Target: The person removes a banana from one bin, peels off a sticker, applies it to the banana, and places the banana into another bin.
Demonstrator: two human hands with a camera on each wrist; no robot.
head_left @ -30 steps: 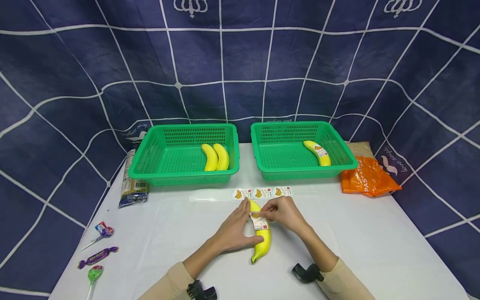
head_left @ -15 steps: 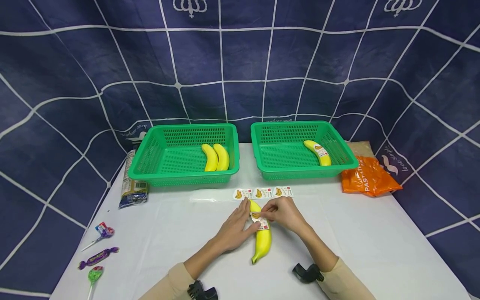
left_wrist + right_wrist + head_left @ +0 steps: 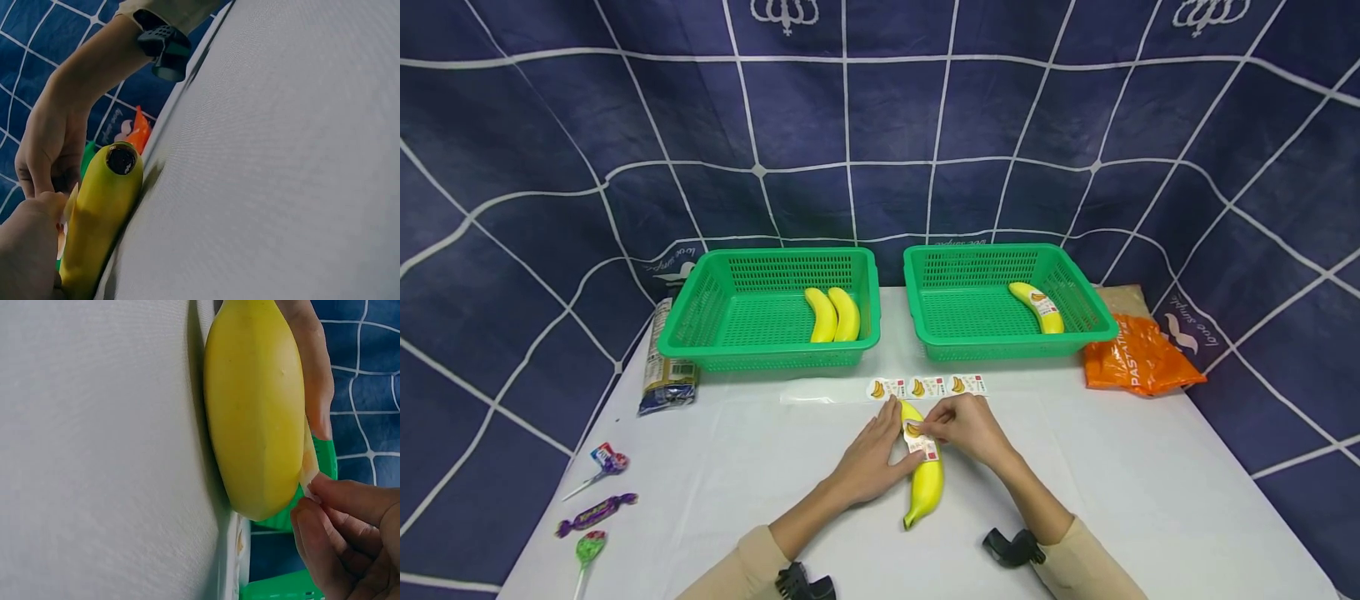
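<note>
One label (image 3: 923, 442) is pinched by the right hand (image 3: 964, 427), pressed by the outstretched left hand (image 3: 869, 458), and could be creased by the curved banana (image 3: 928, 485).

The banana (image 3: 927, 490) looks smooth, its label (image 3: 925, 447) papery, the baskets (image 3: 767, 355) plastic, the tablecloth (image 3: 737, 467) matt and finely textured.

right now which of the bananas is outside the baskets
The banana on the table between the left hand and right hand, which pinches its sticker; two bananas sit in the left green basket, one banana in the right green basket.
</note>
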